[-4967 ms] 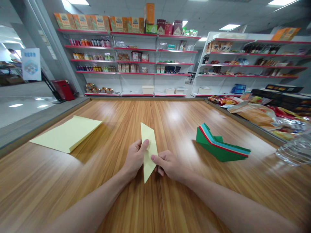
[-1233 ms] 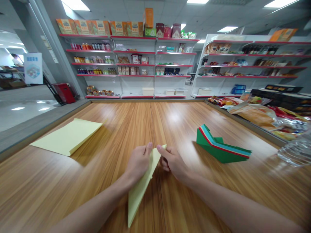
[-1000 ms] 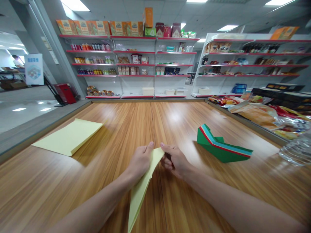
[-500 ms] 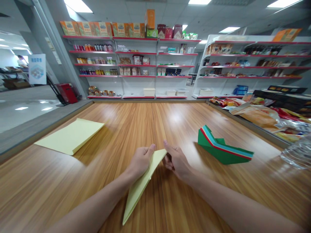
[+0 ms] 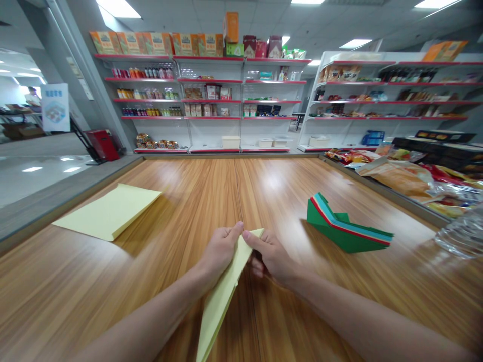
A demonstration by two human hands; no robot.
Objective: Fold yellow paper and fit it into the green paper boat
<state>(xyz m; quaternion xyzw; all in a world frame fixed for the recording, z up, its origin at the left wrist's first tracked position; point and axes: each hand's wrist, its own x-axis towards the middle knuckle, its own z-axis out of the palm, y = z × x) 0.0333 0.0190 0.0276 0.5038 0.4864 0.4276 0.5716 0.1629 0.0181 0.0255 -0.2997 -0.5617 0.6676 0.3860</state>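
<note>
Just above the wooden bench, the left hand and right hand pinch the far tip of a folded yellow paper — fingers clamped on it, seemingly mid-crease — so pressing the fold flat likely comes next.

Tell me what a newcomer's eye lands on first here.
First, the folded yellow paper at centre front, pinched at its far tip by the left hand and right hand above the wooden table. Next, the stack of coloured folded papers to the right and the pale yellow sheets to the left.
</note>
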